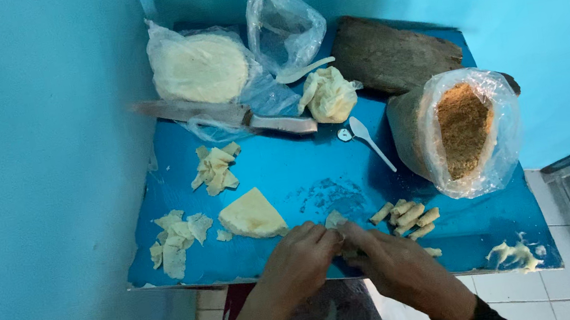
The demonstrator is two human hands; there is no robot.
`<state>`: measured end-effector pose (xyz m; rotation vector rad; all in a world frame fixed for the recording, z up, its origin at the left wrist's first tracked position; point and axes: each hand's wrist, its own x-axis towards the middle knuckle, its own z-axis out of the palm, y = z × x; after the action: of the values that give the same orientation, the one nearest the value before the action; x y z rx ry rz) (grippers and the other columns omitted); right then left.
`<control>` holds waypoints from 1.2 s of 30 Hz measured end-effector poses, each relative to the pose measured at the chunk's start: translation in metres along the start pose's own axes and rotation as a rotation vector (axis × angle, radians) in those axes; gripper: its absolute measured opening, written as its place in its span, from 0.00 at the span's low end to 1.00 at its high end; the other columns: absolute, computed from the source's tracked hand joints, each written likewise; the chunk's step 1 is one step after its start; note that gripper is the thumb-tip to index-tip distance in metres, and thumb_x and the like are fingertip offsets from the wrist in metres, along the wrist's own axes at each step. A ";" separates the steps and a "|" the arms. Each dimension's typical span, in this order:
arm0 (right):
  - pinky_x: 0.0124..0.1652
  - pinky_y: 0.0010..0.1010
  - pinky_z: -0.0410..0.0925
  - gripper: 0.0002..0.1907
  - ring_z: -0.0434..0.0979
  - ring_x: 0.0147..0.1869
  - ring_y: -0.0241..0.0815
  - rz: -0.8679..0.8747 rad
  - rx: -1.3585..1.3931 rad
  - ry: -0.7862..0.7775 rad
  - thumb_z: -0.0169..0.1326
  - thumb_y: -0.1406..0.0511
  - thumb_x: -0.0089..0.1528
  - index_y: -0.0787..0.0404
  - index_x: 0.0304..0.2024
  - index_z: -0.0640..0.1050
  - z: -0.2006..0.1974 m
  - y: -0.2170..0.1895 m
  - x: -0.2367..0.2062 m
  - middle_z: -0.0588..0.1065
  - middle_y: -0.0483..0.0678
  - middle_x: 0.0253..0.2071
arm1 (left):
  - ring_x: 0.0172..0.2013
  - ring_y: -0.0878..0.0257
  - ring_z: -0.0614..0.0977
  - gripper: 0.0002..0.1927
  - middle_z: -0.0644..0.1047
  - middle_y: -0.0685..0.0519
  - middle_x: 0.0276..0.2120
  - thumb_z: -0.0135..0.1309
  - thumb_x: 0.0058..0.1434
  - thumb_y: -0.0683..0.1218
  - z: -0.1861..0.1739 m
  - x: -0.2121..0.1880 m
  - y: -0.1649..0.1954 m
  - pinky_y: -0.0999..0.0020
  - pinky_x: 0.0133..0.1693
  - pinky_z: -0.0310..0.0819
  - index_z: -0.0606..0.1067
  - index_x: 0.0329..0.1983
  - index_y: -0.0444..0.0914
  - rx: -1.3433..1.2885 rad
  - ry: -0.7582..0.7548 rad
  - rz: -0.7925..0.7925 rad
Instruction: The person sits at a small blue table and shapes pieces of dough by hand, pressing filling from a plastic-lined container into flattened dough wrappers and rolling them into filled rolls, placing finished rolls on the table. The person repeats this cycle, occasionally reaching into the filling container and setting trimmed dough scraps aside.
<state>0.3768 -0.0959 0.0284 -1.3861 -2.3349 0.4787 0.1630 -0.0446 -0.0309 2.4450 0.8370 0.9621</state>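
Note:
My left hand (298,258) and my right hand (391,263) meet at the near edge of the blue table (317,170), fingers pinched together on a small piece of pale pastry sheet (335,220); most of it is hidden under my fingers. Just right of my hands lie several finished small rolls (408,215). A wedge-shaped stack of pastry sheets (252,214) sits left of my left hand.
Torn sheet scraps (176,240), (215,169) lie at the left. A large knife (218,113), a bagged round stack of sheets (200,69), a crumpled wad (328,95), a white spoon (368,138), a bag of brown crumbly filling (463,130) and a wooden board (390,55) stand behind. Blue walls enclose the table.

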 end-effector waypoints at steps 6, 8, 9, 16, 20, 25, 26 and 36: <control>0.36 0.44 0.74 0.22 0.84 0.42 0.56 0.197 0.014 -0.108 0.52 0.67 0.67 0.57 0.62 0.65 0.004 0.005 0.014 0.80 0.56 0.42 | 0.39 0.48 0.78 0.06 0.76 0.47 0.33 0.54 0.61 0.39 -0.009 0.010 0.005 0.51 0.39 0.73 0.76 0.41 0.36 -0.043 -0.015 -0.062; 0.35 0.45 0.73 0.22 0.84 0.40 0.56 0.271 0.097 -0.125 0.52 0.67 0.67 0.57 0.62 0.63 -0.003 0.006 0.022 0.80 0.54 0.40 | 0.38 0.50 0.78 0.02 0.75 0.47 0.32 0.55 0.63 0.40 -0.009 0.010 0.007 0.52 0.39 0.73 0.75 0.37 0.37 0.020 -0.114 -0.089; 0.35 0.44 0.74 0.25 0.84 0.40 0.56 0.199 0.153 -0.070 0.53 0.69 0.66 0.59 0.64 0.61 -0.006 0.006 0.025 0.80 0.54 0.41 | 0.38 0.49 0.77 0.03 0.74 0.47 0.32 0.55 0.63 0.41 -0.009 0.008 0.009 0.51 0.38 0.73 0.75 0.37 0.36 0.026 -0.103 -0.063; 0.35 0.44 0.73 0.39 0.85 0.38 0.54 0.205 0.161 -0.089 0.57 0.69 0.61 0.54 0.71 0.56 -0.009 0.005 0.042 0.83 0.52 0.35 | 0.38 0.49 0.75 0.07 0.73 0.45 0.34 0.56 0.66 0.43 -0.006 0.005 0.012 0.51 0.39 0.72 0.76 0.41 0.33 0.089 -0.071 -0.020; 0.40 0.43 0.75 0.36 0.85 0.44 0.55 0.088 0.134 0.030 0.55 0.71 0.62 0.58 0.71 0.57 -0.001 0.006 0.026 0.82 0.56 0.42 | 0.39 0.47 0.75 0.04 0.73 0.44 0.35 0.52 0.65 0.39 -0.006 0.013 0.015 0.49 0.40 0.72 0.77 0.37 0.34 0.018 -0.024 -0.182; 0.43 0.48 0.73 0.37 0.81 0.50 0.61 0.058 0.139 0.081 0.55 0.73 0.61 0.62 0.70 0.57 0.007 0.008 0.006 0.81 0.60 0.48 | 0.43 0.43 0.78 0.07 0.77 0.41 0.39 0.54 0.65 0.40 -0.008 0.016 0.022 0.46 0.43 0.73 0.76 0.45 0.33 -0.130 -0.019 -0.376; 0.43 0.46 0.74 0.36 0.82 0.51 0.60 0.048 0.136 0.081 0.56 0.72 0.62 0.62 0.70 0.57 0.008 0.009 0.006 0.81 0.59 0.48 | 0.44 0.41 0.78 0.11 0.78 0.40 0.41 0.55 0.64 0.40 -0.007 0.015 0.024 0.45 0.42 0.73 0.74 0.48 0.31 -0.142 0.011 -0.395; 0.44 0.39 0.75 0.45 0.85 0.44 0.49 0.214 0.302 -0.061 0.57 0.71 0.61 0.57 0.75 0.50 -0.007 0.013 0.037 0.82 0.53 0.40 | 0.41 0.50 0.77 0.10 0.75 0.45 0.38 0.58 0.63 0.41 0.013 -0.008 0.031 0.56 0.40 0.75 0.74 0.45 0.32 0.177 0.011 -0.136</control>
<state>0.3737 -0.0568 0.0336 -1.4933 -2.0606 0.9064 0.1794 -0.0750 -0.0273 2.4914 1.1200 0.8868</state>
